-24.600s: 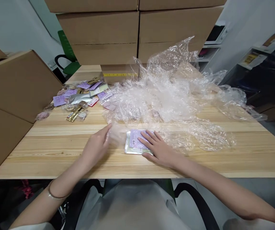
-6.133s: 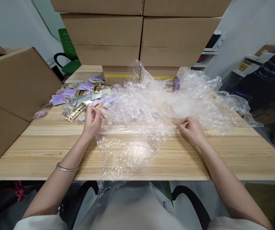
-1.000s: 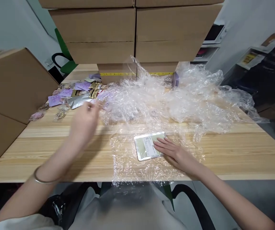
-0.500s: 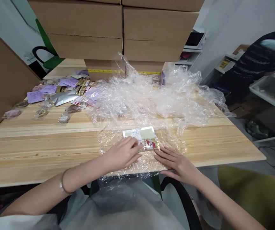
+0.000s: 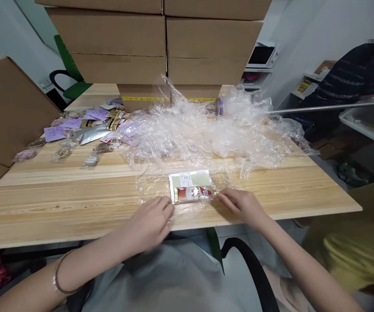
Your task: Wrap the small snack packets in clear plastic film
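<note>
A flat silver-edged pouch with a pale green face and printed label (image 5: 186, 179) lies on thin clear plastic film (image 5: 152, 184) near the table's front. Across its lower part rests a red and gold coffee sachet (image 5: 195, 193). My left hand (image 5: 152, 221) is at the pouch's near left corner, fingers closed on the film's near edge. At the sachet's right end, my right hand (image 5: 244, 206) pinches the film too. Its fingertips are partly hidden by the film's glare.
A crumpled heap of clear film (image 5: 203, 125) spreads behind. At left lie several packets, purple cards (image 5: 55, 133) and a silver pouch (image 5: 91, 134). Cardboard boxes (image 5: 118, 39) stand at the back, another box (image 5: 8, 117) at left. A person (image 5: 346, 82) stands at right beyond a thin rod (image 5: 336, 107).
My left hand has come off the coffee sachet, moving left and nearer to me. The film's near edge has come up from the table edge toward the packets. My right hand's fingers have closed.
</note>
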Motion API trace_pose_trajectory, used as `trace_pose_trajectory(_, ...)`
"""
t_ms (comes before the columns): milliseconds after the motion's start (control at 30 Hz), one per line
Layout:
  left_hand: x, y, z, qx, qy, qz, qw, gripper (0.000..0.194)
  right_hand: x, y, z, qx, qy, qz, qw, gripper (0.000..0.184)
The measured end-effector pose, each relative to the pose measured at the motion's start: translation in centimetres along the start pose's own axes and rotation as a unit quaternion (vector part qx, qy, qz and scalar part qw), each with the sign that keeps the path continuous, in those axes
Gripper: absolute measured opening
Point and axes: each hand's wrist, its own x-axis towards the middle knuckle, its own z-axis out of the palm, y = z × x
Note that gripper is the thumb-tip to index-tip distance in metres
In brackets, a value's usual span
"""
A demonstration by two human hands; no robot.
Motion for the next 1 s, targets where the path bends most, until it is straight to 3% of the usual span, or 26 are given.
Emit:
trace_pose_trajectory(100, -1.4, -3.6, -1.8, -0.058, 0.032, -0.056, 0.996, 0.025, 0.6, 1.2, -1.2, 0.061, -0.071, 0.006, 0.996, 0.026)
trace_pose_trajectory(167, -2.2, -6.1, -2.3, -0.164, 0.038, -0.104, 0.980, 0.022, 0.6, 2.1, -2.0, 0.102, -0.116, 0.004, 0.988, 0.030)
trace_pose_trajectory(267, -2.6, -8.5, -1.9, -0.369, 0.037, -0.192, 0.909, 0.028, 0.5, 3.2, -3.3, 0.163, -0.146, 0.023, 0.975, 0.029)
trace_pose_trajectory(400, -1.5, -9.2, -0.1, -0.548, 0.115, -0.260, 0.787, 0.037, 0.9, 4.1, -4.5, 0.261, -0.173, 0.064, 0.947, 0.030)
trace_pose_trajectory(500, -0.1, -9.2, 0.7, -0.569, 0.157, -0.276, 0.758, 0.039, 1.7, 4.4, -3.9, 0.297, -0.122, 0.120, 0.939, 0.035)
trace_pose_trajectory(600, 1.2, -9.4, 0.9, -0.519, 0.184, -0.302, 0.778, 0.037, 2.6, 4.3, -2.1, 0.244, -0.003, 0.200, 0.949, 0.045)
trace_pose_trajectory(700, 1.6, -9.5, 0.8, -0.396, 0.192, -0.304, 0.845, 0.023, 3.1, 3.9, 0.0, 0.122, 0.064, 0.240, 0.961, 0.041)
trace_pose_trajectory(800, 1.0, -9.4, 0.7, -0.261, 0.132, -0.286, 0.912, 0.016, 3.0, 3.0, 1.4, 0.004, 0.056, 0.239, 0.969, 0.029)
trace_pose_trajectory(900, -0.4, -8.9, 0.8, -0.148, 0.056, -0.299, 0.941, 0.026, 2.3, 1.6, 2.2, -0.089, 0.041, 0.224, 0.970, 0.025)
trace_pose_trajectory(967, -1.5, -8.5, 1.1, -0.038, 0.067, -0.311, 0.947, 0.033, 1.5, 0.7, 2.3, -0.168, 0.089, 0.190, 0.963, 0.027)
trace_pose_trajectory(1000, -2.0, -8.3, 1.3, 0.020, 0.102, -0.304, 0.947, 0.036, 1.1, 0.2, 2.3, -0.200, 0.129, 0.155, 0.959, 0.028)
